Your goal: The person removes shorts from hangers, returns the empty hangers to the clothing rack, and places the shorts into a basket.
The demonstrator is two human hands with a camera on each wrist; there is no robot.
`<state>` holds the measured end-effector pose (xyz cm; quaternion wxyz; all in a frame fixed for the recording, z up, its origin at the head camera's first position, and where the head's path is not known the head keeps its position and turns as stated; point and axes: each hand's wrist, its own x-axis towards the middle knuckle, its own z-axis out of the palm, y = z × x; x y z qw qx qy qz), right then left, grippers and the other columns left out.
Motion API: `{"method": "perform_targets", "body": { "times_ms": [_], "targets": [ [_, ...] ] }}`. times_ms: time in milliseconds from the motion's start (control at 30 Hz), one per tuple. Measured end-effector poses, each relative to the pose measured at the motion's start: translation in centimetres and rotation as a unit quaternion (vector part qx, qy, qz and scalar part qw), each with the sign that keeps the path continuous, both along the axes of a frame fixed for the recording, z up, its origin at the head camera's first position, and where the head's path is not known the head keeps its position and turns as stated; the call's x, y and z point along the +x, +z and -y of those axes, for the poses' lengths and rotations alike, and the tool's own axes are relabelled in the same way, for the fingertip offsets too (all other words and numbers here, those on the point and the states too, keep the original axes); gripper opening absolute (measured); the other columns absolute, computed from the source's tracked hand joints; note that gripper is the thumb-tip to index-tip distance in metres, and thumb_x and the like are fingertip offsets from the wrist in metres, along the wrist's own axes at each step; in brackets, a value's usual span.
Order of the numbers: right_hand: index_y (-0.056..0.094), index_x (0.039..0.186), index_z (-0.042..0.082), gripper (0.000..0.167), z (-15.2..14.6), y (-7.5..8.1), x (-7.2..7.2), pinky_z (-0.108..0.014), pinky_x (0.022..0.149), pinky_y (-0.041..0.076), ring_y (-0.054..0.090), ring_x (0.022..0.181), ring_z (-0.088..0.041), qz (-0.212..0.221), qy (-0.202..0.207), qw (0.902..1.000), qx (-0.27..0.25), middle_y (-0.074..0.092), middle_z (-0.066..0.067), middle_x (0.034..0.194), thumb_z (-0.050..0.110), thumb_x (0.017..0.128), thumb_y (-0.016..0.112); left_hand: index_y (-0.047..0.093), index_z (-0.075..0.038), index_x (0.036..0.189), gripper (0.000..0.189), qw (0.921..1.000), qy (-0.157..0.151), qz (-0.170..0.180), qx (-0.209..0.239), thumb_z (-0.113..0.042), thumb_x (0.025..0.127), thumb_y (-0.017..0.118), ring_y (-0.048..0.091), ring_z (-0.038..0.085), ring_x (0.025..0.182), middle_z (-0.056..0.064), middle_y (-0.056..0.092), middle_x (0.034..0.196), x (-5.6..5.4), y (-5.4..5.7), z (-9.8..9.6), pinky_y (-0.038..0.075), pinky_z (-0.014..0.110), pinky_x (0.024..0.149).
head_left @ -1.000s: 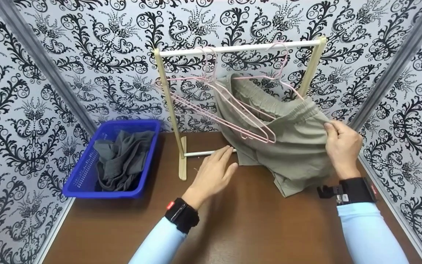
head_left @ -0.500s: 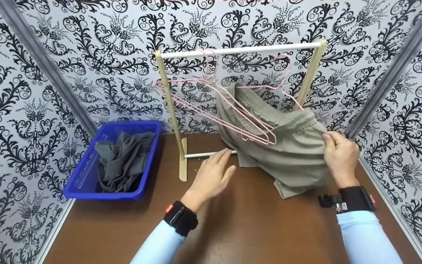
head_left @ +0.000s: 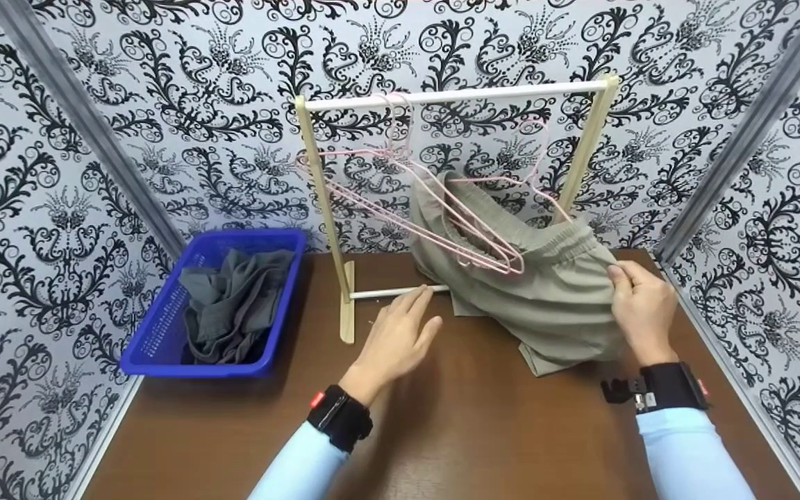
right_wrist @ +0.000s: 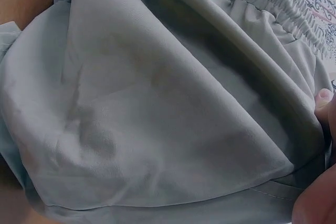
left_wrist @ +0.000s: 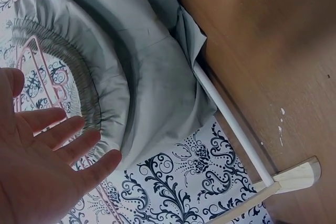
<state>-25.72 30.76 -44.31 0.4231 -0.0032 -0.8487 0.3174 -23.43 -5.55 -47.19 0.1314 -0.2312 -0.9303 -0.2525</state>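
A pair of grey-green shorts [head_left: 553, 298] with an elastic waistband hangs in front of the rack. My right hand [head_left: 643, 302] pinches the shorts at their right side, thumb on top. A pink hanger [head_left: 535, 167] runs inside the waistband, its hook below the rack's white rail [head_left: 455, 94]. Left of the shorts, my left hand [head_left: 396, 340] is held with fingers extended and holds nothing. In the left wrist view, its spread fingers overlap the waistband [left_wrist: 86, 87]. The right wrist view is filled by draped fabric [right_wrist: 157, 108], with the right thumb [right_wrist: 324, 98] at its edge.
More pink hangers [head_left: 400, 215] hang from the rail and overlap the shorts. A blue basket [head_left: 139, 326] holding dark grey clothing [head_left: 233, 298] stands at the left. The rack's wooden post [head_left: 323, 208] and foot [head_left: 347, 319] stand between basket and shorts.
The right hand has moved down and slightly left with the shorts. The hanger inside the waistband has sunk from rail height to below it. The left hand has drifted slightly down and left.
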Motion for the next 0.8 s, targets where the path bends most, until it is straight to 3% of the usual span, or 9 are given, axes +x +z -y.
{"method": "perform_targets", "body": {
  "times_ms": [300, 800],
  "targets": [
    [0.077, 0.097, -0.001, 0.012, 0.1, -1.6, 0.7, -0.062, 0.066, 0.045, 0.066, 0.069, -0.049, 0.026, 0.000, 0.9996, -0.011, 0.075, -0.023, 0.085, 0.010, 0.095, 0.071, 0.049, -0.002, 0.152, 0.054, 0.9998, 0.005, -0.015, 0.013, -0.031, 0.107, 0.052, 0.048, 0.034, 0.142, 0.014, 0.050, 0.156, 0.2, -0.7, 0.4, 0.042, 0.056, 0.111],
    [0.076, 0.094, 0.000, 0.009, 0.9, -5.3, 2.5, -0.065, 0.069, 0.046, 0.068, 0.076, -0.052, 0.049, 0.013, 0.9986, -0.016, 0.075, -0.023, 0.090, 0.008, 0.093, 0.072, 0.053, 0.002, 0.147, 0.051, 0.9982, 0.022, -0.028, 0.048, -0.028, 0.106, 0.054, 0.051, 0.035, 0.139, 0.017, 0.054, 0.150, 0.9, -2.0, 0.5, 0.045, 0.056, 0.108]
  ]
}}
